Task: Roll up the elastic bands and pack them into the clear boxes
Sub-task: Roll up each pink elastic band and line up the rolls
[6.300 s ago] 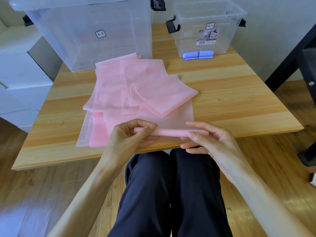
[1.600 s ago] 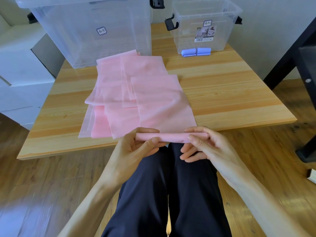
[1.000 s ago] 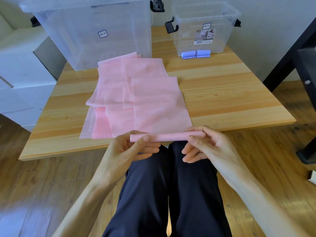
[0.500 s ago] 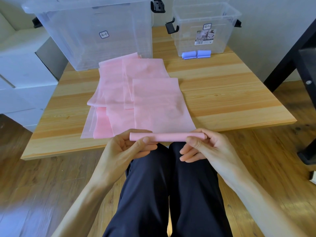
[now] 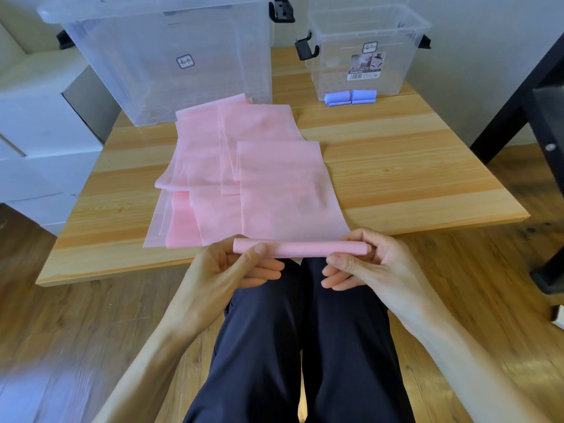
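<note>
The left hand [image 5: 225, 267] and right hand [image 5: 370, 264] pinched the 2 ends of the pink band [image 5: 300, 248] roll; soft and springy, it likely needed firm end grips.

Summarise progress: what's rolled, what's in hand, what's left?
Done: purple rolls lie in the small clear box. In hand: left hand and right hand grip a partly rolled pink band. Left: its flat remainder, the other pink bands, packing.

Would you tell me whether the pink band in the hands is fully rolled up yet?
Partly rolled: the pink band ends in a tight roll held by both hands, and its remainder lies flat on the table.
</note>
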`<state>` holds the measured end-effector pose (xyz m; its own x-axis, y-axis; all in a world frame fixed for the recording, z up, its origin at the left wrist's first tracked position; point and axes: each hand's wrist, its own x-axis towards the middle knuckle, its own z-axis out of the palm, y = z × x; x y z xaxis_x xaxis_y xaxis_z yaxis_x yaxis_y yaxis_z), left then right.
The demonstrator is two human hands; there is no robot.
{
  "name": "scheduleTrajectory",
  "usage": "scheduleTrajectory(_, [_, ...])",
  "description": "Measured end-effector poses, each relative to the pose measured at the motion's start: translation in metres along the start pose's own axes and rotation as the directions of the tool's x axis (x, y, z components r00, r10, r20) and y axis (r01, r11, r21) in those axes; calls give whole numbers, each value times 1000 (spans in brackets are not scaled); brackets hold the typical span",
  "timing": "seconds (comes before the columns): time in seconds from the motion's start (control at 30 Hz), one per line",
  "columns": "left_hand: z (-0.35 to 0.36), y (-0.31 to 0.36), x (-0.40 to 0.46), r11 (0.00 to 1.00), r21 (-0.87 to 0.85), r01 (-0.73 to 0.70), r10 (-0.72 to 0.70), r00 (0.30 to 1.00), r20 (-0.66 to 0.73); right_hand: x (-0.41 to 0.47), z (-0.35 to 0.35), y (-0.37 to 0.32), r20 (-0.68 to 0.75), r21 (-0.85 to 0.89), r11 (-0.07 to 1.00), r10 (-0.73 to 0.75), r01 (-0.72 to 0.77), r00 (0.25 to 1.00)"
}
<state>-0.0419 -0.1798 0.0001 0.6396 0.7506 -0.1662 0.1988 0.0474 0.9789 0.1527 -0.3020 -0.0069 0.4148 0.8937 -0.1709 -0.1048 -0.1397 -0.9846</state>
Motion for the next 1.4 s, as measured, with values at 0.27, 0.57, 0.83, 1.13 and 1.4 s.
scheduleTrajectory(0.27, [2, -1, 1, 995, -97, -11, 10, 1000, -17, 0, -1, -1, -6, 6, 1000, -15, 15, 1000])
scheduleTrajectory(0.57, [-1, -5, 3, 1000, -30, -3, 4, 999, 48, 0, -1, -1, -11, 63, 998, -22, 23, 1000])
scheduleTrajectory(0.83, [-1, -6, 3, 1000, 5, 3, -3, 999, 41, 2, 0, -1, 11, 39, 999, -26, 26, 1000])
scheduleTrajectory(1.13, [0, -6, 4, 979, -201, 39, -55, 996, -73, 0, -2, 0, 4, 56, 998, -6, 5, 1000])
scheduleTrajectory(1.4, [0, -2, 4, 968, -235, 84, -97, 994, -46, 0, -2, 1, -41, 84, 996, -8, 11, 999])
